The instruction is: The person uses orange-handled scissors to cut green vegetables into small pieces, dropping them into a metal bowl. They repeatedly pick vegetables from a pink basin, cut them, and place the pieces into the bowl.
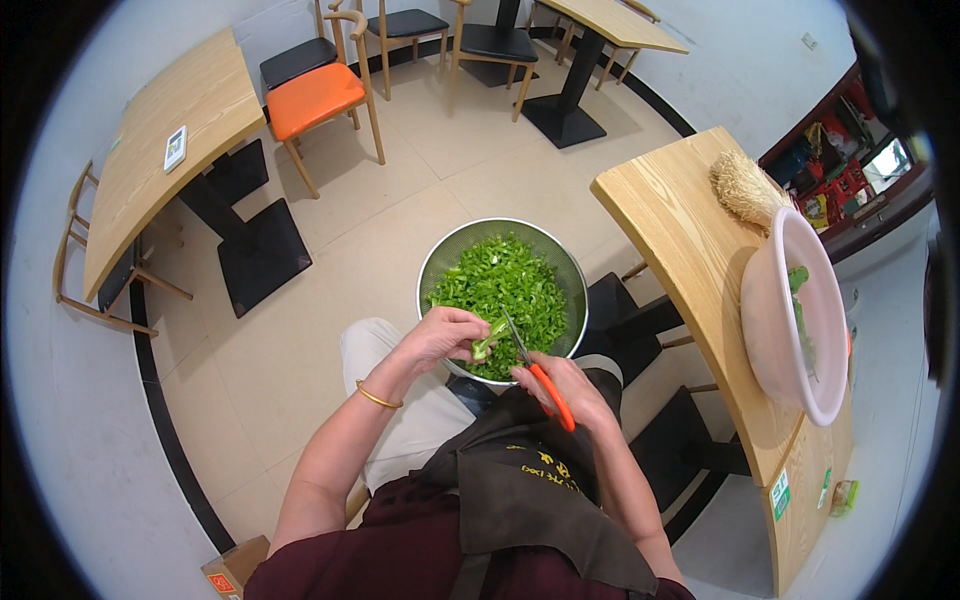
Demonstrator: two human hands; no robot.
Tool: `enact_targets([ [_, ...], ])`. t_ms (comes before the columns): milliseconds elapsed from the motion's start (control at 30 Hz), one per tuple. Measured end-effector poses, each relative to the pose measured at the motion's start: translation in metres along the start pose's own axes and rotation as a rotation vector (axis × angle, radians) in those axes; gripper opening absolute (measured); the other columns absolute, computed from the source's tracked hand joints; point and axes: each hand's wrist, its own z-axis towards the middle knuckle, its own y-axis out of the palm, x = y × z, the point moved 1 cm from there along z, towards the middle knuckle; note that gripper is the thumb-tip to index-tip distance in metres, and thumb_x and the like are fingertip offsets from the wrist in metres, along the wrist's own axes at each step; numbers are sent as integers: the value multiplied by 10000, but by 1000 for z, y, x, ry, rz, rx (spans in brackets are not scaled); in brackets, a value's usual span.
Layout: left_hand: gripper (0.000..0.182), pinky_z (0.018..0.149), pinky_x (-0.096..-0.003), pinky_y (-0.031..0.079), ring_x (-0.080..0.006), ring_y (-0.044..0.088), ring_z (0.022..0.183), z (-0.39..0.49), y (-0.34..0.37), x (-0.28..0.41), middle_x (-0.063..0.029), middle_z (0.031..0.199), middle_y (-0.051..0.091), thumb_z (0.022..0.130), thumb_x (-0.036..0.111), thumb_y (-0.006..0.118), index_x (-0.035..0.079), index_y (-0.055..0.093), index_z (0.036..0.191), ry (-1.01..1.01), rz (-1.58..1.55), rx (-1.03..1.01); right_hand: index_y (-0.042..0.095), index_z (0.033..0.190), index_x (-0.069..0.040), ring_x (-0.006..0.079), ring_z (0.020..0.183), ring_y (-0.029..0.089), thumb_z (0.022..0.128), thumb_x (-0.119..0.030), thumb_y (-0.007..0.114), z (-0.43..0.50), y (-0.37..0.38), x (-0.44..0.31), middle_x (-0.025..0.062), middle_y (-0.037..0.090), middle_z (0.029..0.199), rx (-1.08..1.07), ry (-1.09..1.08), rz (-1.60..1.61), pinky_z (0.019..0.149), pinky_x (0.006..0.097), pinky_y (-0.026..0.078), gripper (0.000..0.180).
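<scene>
My left hand (448, 336) pinches a piece of green pepper (490, 339), its pale inner side partly showing. In my right hand (568, 388) is a pair of scissors (551, 394) with orange handles, the metal blades pointing up beside the pepper piece. Both hands are over the near part of a round metal mesh colander (428, 274). A heap of cut green pepper (501, 281) fills much of it. My fingers hide part of the pepper piece, and the colander's near rim is partly covered by my hands.
To the right, a wooden table (660, 195) bears a pink plastic basin (765, 330) with some green pieces inside and a pale fibrous bundle (742, 187). Another wooden table (187, 90) and an orange-seated chair (315, 101) stand at the left. A cardboard box (244, 562) sits lower left.
</scene>
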Motion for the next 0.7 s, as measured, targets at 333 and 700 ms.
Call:
enact_targets([
  [333, 213, 805, -359, 644, -201, 740, 869, 2, -4, -2, -153, 990, 740, 946, 118, 678, -52, 682, 1074, 10, -61, 41, 645, 938, -2, 197, 603, 637, 994, -407, 630, -2, 4, 2, 86, 639, 674, -58, 154, 130, 584, 363, 501, 409],
  [700, 207, 791, -338, 640, -194, 738, 868, 1, 1, -2, -146, 995, 742, 939, 120, 679, -49, 690, 1058, 0, 36, 12, 624, 901, 0, 212, 580, 625, 1001, -406, 613, 1, 7, 1, 97, 641, 677, 37, -64, -42, 573, 362, 496, 419],
])
